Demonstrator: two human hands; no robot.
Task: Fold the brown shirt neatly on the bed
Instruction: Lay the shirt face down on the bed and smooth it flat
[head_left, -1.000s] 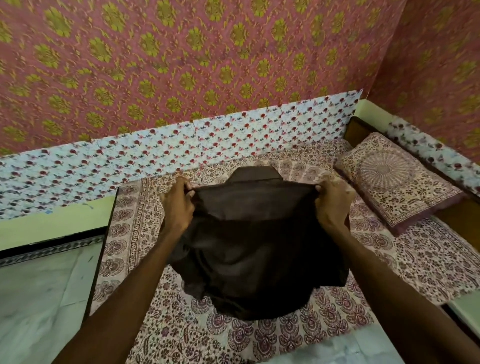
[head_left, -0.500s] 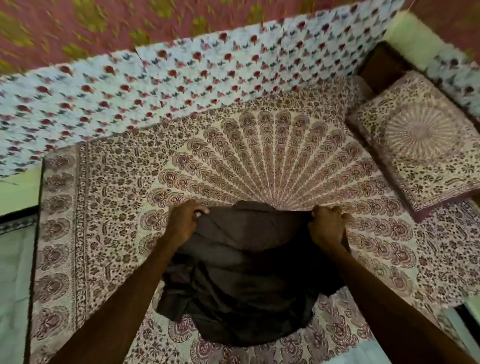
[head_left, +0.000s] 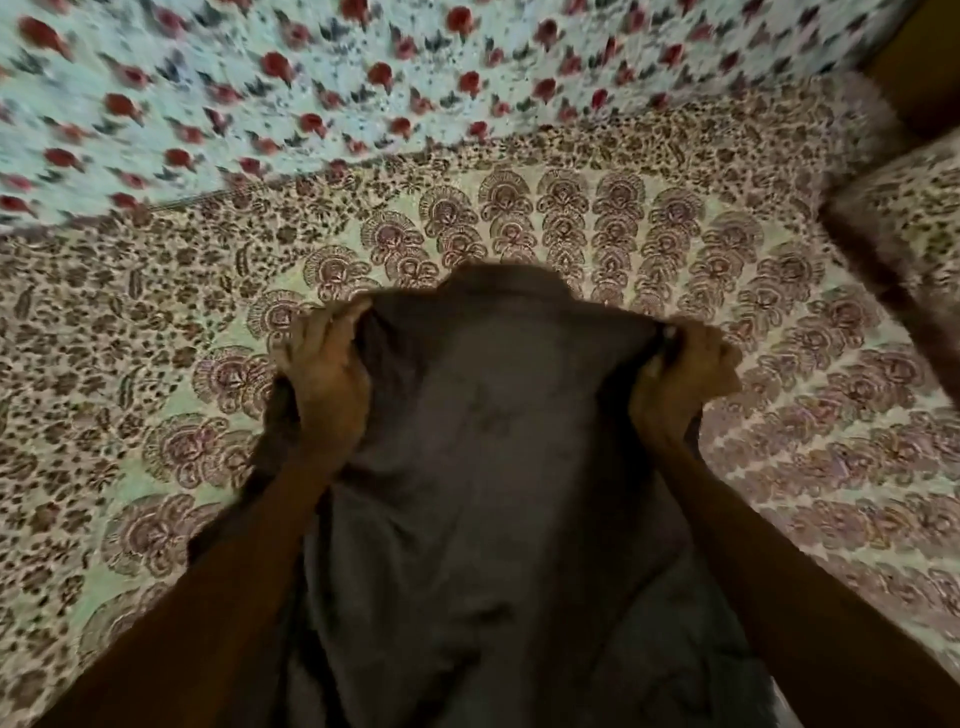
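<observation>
Two hands — left hand, right hand — one brown shirt

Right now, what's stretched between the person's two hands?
In the head view, the brown shirt spans the gap: the left hand and right hand each grip a shoulder, with the collar poking up midway, over the patterned bedsheet.

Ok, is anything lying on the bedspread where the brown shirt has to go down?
Nothing visible. Both hands, left hand and right hand, grip the brown cloth shirt over bare patterned bedspread. The patterned pillow lies off to the right.
</observation>
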